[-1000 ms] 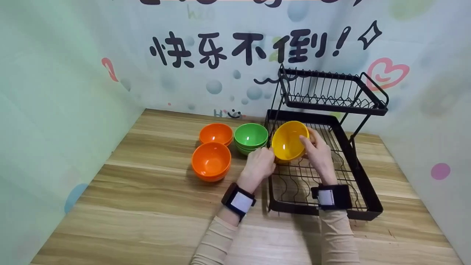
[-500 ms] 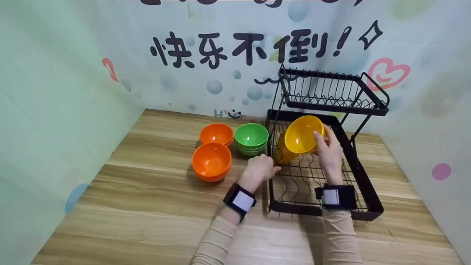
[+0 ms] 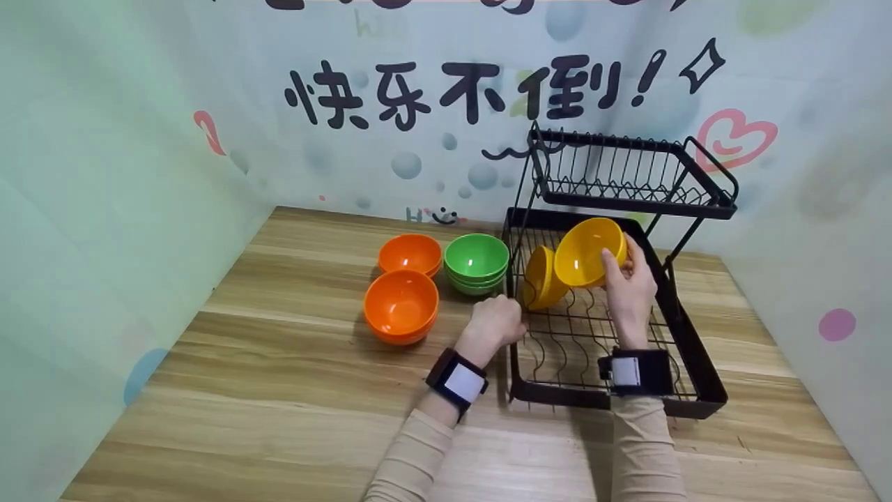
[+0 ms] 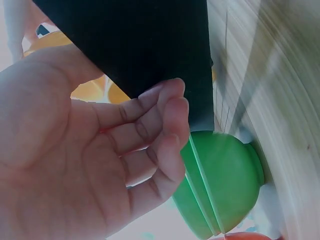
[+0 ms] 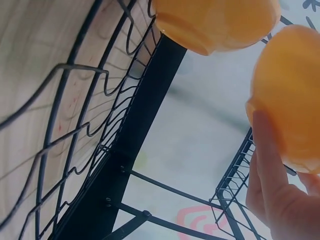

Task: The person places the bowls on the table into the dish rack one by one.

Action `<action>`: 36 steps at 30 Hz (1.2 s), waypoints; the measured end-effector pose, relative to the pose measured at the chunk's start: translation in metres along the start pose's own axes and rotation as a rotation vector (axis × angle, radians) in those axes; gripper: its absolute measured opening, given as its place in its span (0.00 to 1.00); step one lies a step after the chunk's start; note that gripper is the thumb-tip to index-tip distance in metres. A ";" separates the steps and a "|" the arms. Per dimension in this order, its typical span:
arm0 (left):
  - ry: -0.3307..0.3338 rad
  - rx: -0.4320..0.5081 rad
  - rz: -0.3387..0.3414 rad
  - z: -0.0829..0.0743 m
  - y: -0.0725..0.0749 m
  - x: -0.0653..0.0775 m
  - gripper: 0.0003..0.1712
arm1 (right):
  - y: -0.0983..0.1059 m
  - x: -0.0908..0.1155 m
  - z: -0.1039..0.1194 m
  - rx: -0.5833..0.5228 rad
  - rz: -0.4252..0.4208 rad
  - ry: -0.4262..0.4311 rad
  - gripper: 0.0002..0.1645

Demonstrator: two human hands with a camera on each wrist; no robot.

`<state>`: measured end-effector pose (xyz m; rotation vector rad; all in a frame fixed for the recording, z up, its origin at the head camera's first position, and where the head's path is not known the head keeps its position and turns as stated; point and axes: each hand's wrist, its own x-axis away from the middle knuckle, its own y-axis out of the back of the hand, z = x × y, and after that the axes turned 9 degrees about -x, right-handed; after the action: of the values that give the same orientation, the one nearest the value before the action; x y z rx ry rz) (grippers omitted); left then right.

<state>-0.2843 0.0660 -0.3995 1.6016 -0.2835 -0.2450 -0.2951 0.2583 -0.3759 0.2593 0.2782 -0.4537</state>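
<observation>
In the head view my right hand point(image 3: 631, 300) holds a yellow bowl point(image 3: 585, 261) by its right side, tilted, above the lower tier of a black dish rack point(image 3: 564, 394). Another yellow bowl point(image 3: 540, 282) stands on edge among the rack's wires at the left. The right wrist view shows fingers point(image 5: 265, 145) against the outside of the held bowl point(image 5: 290, 95). My left hand point(image 3: 493, 324) is at the rack's left rim. In the left wrist view its fingers are loosely bent in front of the black rack wall point(image 4: 165, 45), with nothing in the palm.
Stacked green bowls point(image 3: 476, 261) stand just left of the rack. Two stacks of orange bowls, a rear one point(image 3: 411, 254) and a front one point(image 3: 401, 307), are farther left on the wooden table point(image 3: 279, 390). The rack's upper tier point(image 3: 627, 202) overhangs the back; a printed curtain point(image 3: 390, 167) hangs behind.
The right hand has carried the yellow bowl up and to the right, uncovering the yellow bowl standing in the rack. The left hand has stayed by the rim, dropping slightly away from the bowl.
</observation>
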 end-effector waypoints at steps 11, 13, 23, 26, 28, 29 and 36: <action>0.004 -0.015 0.010 -0.002 0.000 -0.001 0.16 | 0.000 0.000 -0.003 0.006 -0.113 0.051 0.35; 0.003 -0.016 0.006 -0.002 0.000 0.000 0.15 | -0.001 0.000 -0.003 0.015 -0.121 0.055 0.36; -0.003 -0.019 -0.033 -0.002 0.000 0.002 0.13 | -0.002 -0.001 -0.006 0.102 -0.074 0.054 0.41; -0.002 -0.025 -0.038 -0.002 0.000 0.001 0.14 | -0.002 -0.001 -0.006 0.129 -0.045 0.049 0.42; -0.002 -0.025 -0.035 -0.002 0.000 0.002 0.13 | -0.002 0.000 -0.007 0.137 -0.024 0.041 0.43; -0.003 -0.025 -0.034 -0.002 0.000 0.002 0.13 | -0.002 0.000 -0.007 0.137 -0.014 0.039 0.43; -0.010 -0.023 -0.028 -0.002 0.000 0.002 0.13 | -0.002 0.001 -0.007 0.131 0.028 0.039 0.43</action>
<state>-0.2816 0.0673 -0.3990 1.5830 -0.2651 -0.2763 -0.2966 0.2579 -0.3835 0.3995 0.2832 -0.4398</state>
